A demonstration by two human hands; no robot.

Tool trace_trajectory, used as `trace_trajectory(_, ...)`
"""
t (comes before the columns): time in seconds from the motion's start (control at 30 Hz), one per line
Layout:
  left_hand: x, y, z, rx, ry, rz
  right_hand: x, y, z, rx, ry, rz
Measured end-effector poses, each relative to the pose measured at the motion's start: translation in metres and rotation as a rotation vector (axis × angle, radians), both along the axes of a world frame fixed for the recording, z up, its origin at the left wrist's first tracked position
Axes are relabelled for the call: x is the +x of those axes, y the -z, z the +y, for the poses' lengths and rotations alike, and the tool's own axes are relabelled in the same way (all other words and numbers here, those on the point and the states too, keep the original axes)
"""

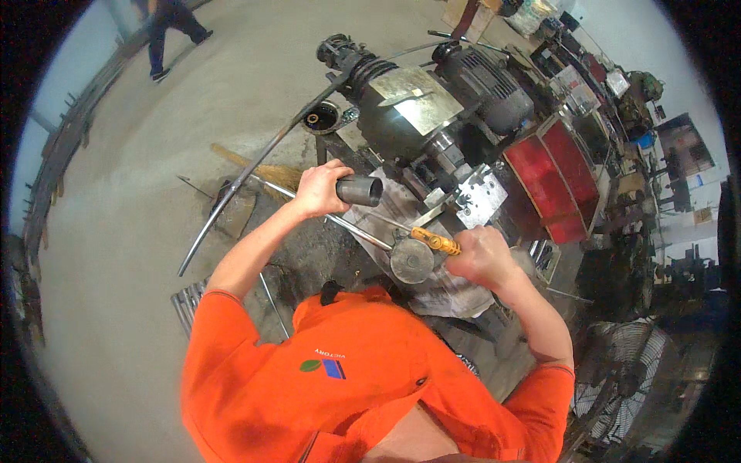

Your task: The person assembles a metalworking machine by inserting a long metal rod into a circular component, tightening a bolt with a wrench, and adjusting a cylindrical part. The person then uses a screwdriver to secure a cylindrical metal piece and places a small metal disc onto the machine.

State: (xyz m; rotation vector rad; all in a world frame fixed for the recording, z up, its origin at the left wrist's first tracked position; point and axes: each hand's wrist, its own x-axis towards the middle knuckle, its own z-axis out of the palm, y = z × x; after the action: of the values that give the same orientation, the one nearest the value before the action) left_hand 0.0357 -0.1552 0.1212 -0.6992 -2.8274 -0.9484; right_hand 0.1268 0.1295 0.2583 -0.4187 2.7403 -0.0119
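My left hand [323, 190] is wrapped round a short dark metal tube [360, 190], its open end turned to the right. In my right hand [486, 258] is a screwdriver [436, 241] with a yellow handle, its thin shaft pointing left toward the space below the tube. A round grey metal disc [411, 261] sits just under the screwdriver, over a stained sheet [463, 297]. Tube and screwdriver are apart. Beyond my hands stands a machine [397, 123] with a bright metal block [480, 197] at its near end.
A long bar [255, 174] slants across the left of the machine. Near its lower part lie a straw broom [270, 174] and several metal tubes [187, 305]. A red metal box [552, 181] and a fan [621, 378] stand to the right. Another person [171, 31] is far off at upper left.
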Motion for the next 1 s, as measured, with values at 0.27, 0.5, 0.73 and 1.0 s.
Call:
trace_trajectory(0.27, 0.019, -0.007, -0.041, -0.104, 0.070, 0.059, 0.005, 0.008, -0.027, 0.030, -0.016, 0.025)
trace_trajectory(0.5, 0.047, -0.006, -0.040, -0.141, 0.040, 0.111, 0.010, 0.028, -0.022, -0.026, -0.074, -0.023)
trace_trajectory(0.73, 0.065, -0.019, -0.030, -0.240, -0.043, 0.125, 0.012, 0.029, -0.003, -0.138, -0.065, -0.083)
trace_trajectory(1.0, 0.094, -0.019, -0.023, -0.168, -0.023, 0.095, 0.012, 0.039, 0.002, -0.181, -0.098, 0.043)
